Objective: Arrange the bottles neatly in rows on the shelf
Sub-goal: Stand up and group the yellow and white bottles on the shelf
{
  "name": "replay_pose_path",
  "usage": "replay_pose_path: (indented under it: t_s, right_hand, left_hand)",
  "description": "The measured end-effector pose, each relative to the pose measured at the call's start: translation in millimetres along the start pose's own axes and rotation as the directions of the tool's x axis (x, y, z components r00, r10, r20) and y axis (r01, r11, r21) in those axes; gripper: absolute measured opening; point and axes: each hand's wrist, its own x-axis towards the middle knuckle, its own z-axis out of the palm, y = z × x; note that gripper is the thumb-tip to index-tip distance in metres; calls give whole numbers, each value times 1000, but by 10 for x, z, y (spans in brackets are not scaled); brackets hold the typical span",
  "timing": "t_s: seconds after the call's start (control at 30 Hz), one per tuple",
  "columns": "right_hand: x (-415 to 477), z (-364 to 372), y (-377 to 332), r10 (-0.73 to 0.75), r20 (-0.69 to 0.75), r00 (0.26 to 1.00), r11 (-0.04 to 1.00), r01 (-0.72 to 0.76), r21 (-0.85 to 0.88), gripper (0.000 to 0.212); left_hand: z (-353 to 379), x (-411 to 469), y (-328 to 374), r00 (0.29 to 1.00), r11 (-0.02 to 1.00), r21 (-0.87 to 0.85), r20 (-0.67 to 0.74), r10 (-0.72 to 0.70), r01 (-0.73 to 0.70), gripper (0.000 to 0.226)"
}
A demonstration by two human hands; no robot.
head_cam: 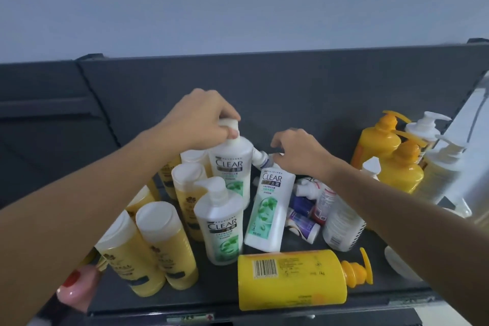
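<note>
On the dark shelf (304, 92) my left hand (203, 119) grips the white pump cap of an upright white CLEAR bottle (232, 167) at the back middle. My right hand (299, 153) rests on the top of a leaning white CLEAR bottle (267, 209), fingers curled over its cap. Another upright CLEAR pump bottle (222, 227) stands in front. Several yellow bottles with white caps (161, 241) stand in rows at the left. A big yellow pump bottle (291, 278) lies on its side at the front edge.
Small bottles and tubes (307, 217) lie jumbled in the middle right, beside a white bottle (341, 222). Yellow pump bottles (391, 156) and white pump bottles (423, 127) stand at the right. A pink bottle (76, 288) pokes out at the lower left.
</note>
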Motion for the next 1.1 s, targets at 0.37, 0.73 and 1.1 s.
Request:
replay_pose_path:
  t_s: [0.37, 0.73, 1.1]
  right_hand:
    - [364, 305, 184, 116, 181, 977, 993, -117, -9, 35]
    - [419, 347, 138, 255, 163, 953, 948, -279, 151, 26]
    - [-378, -327, -417, -15, -160, 987, 978, 48, 202, 26]
  left_hand:
    - [461, 13, -182, 985, 994, 42, 138, -101, 96, 36]
    - [181, -483, -35, 997, 997, 22, 17, 71, -71, 28]
    - [369, -686, -69, 963, 967, 222, 260, 67, -127, 37]
